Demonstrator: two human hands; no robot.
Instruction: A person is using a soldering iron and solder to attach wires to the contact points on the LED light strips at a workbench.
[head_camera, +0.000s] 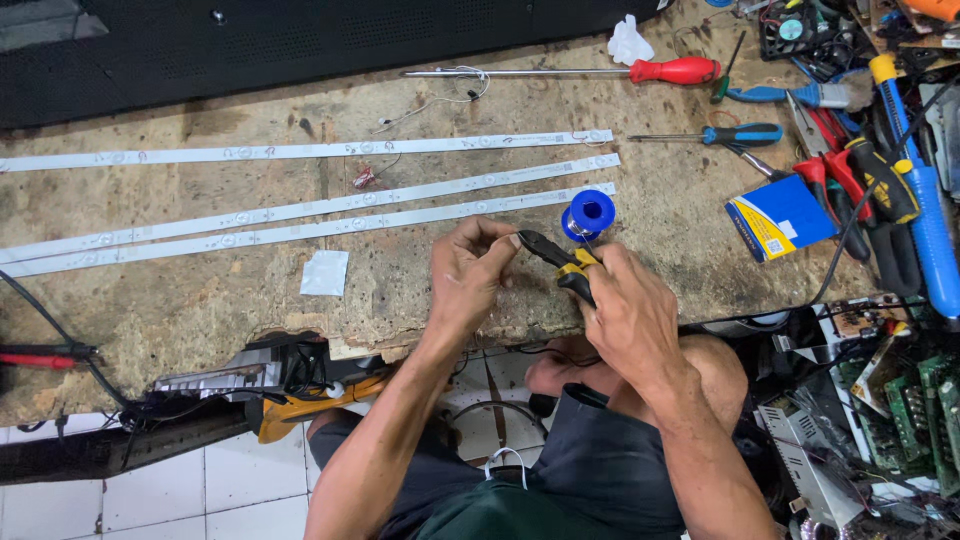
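My right hand (625, 310) grips small pliers (556, 258) with yellow and black handles, its jaws pointing left toward my left hand (470, 270). The left hand's fingertips are pinched together right at the plier tips, on something too small to make out. Both hands hover over the near edge of a worn wooden workbench (200, 300). A blue spool of solder wire (588, 213) stands just behind the pliers. Three long white LED strips (300, 210) lie across the bench beyond my hands.
A small white square of paper (326, 272) lies left of my hands. A red-handled screwdriver (600, 71), a blue-handled screwdriver (715, 134), a blue and yellow box (782, 215) and several pliers and tools (880, 170) crowd the right. Circuit boards (900, 410) sit below right.
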